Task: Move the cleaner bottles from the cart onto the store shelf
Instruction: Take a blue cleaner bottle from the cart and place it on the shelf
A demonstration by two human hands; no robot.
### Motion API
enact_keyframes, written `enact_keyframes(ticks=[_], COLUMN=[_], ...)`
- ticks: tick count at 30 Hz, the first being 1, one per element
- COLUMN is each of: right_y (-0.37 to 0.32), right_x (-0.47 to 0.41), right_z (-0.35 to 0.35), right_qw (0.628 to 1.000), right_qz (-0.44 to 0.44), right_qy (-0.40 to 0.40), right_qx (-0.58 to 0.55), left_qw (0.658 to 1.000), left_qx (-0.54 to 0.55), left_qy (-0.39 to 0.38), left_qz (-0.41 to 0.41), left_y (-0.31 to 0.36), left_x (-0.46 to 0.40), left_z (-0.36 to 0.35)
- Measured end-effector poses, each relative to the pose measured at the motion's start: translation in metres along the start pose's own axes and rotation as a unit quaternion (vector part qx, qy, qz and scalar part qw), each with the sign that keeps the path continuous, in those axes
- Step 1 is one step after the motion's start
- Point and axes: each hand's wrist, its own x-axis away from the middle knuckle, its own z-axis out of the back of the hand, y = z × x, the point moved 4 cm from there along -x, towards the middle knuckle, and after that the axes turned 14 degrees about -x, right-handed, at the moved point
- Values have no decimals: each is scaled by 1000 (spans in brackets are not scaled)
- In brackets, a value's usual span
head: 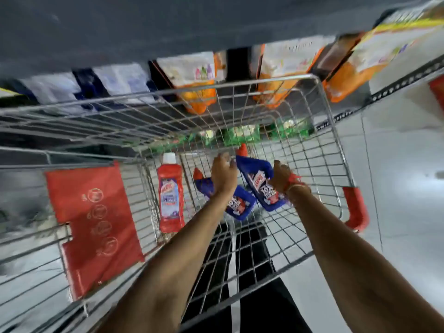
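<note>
Both my arms reach down into a wire shopping cart (319,121). My left hand (223,175) grips a blue cleaner bottle with a red cap (240,205) lying on the cart floor. My right hand (282,175) holds a second blue bottle (255,175), tilted with its red cap pointing away from me. A red cleaner bottle with a white cap (170,193) lies to the left against the cart's inner divider. The store shelf (216,70) runs across the far side of the cart, blurred, with pouches on it.
Orange refill pouches (198,92) and white-and-blue packs (120,80) fill the shelf beyond the cart. A red plastic child-seat flap (93,219) hangs at the cart's left. The red cart handle (356,207) is at right. Light tiled floor (403,188) lies to the right.
</note>
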Motion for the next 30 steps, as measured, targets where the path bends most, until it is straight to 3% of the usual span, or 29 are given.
enact_keyframes(ticks=[3, 5, 10, 15, 19, 24, 30], right_y=[19, 26, 34, 23, 1, -27, -85], right_x=[-13, -20, -29, -20, 8, 66, 136], right_z=[-8, -10, -10, -6, 10, 56, 155], right_qw=[996, 995, 994, 995, 996, 981, 915], right_qz=[-59, -64, -52, -36, 12, 107, 271], right_qy=[-61, -72, -82, -93, -80, 31, 159], right_qx=[1, -34, -47, -15, -38, -158, -254], left_qw=[977, 953, 912, 920, 940, 964, 935], left_qx=[62, 132, 264, 249, 238, 234, 252], left_qy=[-119, -166, -213, -217, -190, -129, -71], left_qz=[164, 218, 230, 210, 151, -8, -240], left_y=[-24, -33, -27, -22, 4, 77, 199], left_x=[-15, -16, -17, -17, 5, 41, 98], left_z=[-44, -63, -74, -68, -42, 6, 70])
